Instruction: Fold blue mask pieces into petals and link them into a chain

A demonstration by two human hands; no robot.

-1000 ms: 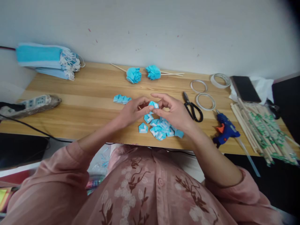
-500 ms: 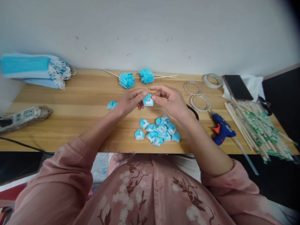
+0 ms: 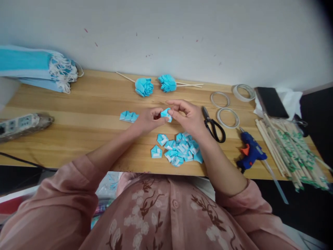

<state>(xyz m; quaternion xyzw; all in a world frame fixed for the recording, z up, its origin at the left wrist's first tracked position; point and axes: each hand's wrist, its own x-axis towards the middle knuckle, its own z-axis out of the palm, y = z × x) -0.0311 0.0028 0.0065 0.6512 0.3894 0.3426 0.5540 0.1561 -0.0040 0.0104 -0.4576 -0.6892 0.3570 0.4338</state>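
Between my hands, above the middle of the table, is a small folded blue piece (image 3: 165, 113) with a white strip on it. My left hand (image 3: 149, 119) is closed on its left side, thumb in front. The thumb and a finger of my right hand (image 3: 186, 114) pinch its right edge, with the index finger raised. Left of my left hand lies a short row of folded blue pieces (image 3: 128, 116), partly hidden by the hand. Below my hands sits a pile of similar folded pieces (image 3: 182, 149) with white strips; my right forearm covers part of it.
Two blue flowers (image 3: 144, 86) on sticks lie at the back. To the right are black scissors (image 3: 214, 126), tape rolls (image 3: 228, 118), a blue glue gun (image 3: 251, 151), wooden sticks (image 3: 288, 149) and a phone (image 3: 272, 101). Blue masks (image 3: 28, 64) and a power strip (image 3: 23, 125) are left.
The view has shifted, bringing the scissors out from behind my right arm. The held piece has turned and tilted in my fingers. More of the left row shows.
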